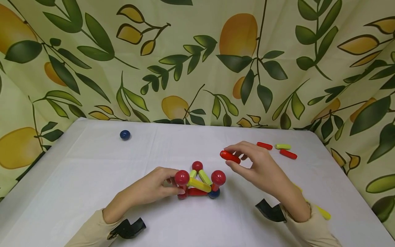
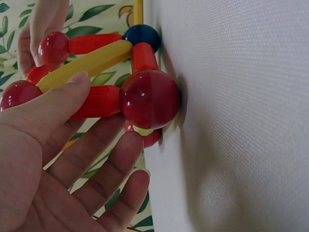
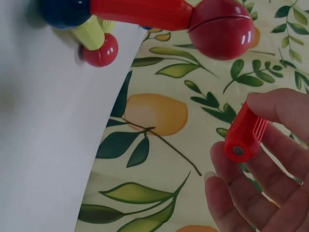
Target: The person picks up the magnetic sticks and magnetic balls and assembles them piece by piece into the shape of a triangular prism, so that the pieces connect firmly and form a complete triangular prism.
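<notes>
With the left hand (image 1: 154, 188) steadying the ball-and-rod frame (image 1: 199, 184) mid-counter (image 1: 77, 178), the right hand (image 1: 259, 164), pinching a red rod (image 1: 229, 156) just right of it, should approach end-on.

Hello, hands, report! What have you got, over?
Left hand steadies red-and-yellow stick-and-ball structure. Right hand pinches red plastic stick. Nothing between them.

Left hand (image 1: 154, 187) fingers curled inward, right hand (image 1: 257, 164) raised, fingertips pinching
</notes>
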Available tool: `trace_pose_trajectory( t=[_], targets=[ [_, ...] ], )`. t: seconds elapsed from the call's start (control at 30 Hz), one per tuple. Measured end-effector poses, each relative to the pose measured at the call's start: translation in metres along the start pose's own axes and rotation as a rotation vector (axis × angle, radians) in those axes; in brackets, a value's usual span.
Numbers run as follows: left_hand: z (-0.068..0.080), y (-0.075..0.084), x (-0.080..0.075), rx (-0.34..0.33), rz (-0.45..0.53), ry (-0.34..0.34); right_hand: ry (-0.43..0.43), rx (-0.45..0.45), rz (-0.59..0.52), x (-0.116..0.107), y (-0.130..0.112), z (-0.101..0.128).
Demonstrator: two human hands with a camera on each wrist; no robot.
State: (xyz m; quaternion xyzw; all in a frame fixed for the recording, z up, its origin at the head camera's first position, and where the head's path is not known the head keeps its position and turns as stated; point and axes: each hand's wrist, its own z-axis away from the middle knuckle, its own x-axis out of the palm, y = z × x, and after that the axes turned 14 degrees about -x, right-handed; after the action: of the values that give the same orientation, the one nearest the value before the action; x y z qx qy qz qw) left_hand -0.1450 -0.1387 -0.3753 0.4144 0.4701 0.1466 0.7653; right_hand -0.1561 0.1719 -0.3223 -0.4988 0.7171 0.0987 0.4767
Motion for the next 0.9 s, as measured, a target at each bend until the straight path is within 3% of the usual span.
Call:
trace_pose_trajectory(
  t=[0.33, 0.9],
  targets=[
    [0.000, 0.000, 0.000, 0.014, -0.010, 0.007, 0.018, -0.119, -0.058, 0.006, -0.013, -0.013],
    [0.000, -0.001, -0.001, 0.055, -0.030, 0.025, -0.063, -0.216, -0.213, 0.025, -0.032, -0.029]
  ],
)
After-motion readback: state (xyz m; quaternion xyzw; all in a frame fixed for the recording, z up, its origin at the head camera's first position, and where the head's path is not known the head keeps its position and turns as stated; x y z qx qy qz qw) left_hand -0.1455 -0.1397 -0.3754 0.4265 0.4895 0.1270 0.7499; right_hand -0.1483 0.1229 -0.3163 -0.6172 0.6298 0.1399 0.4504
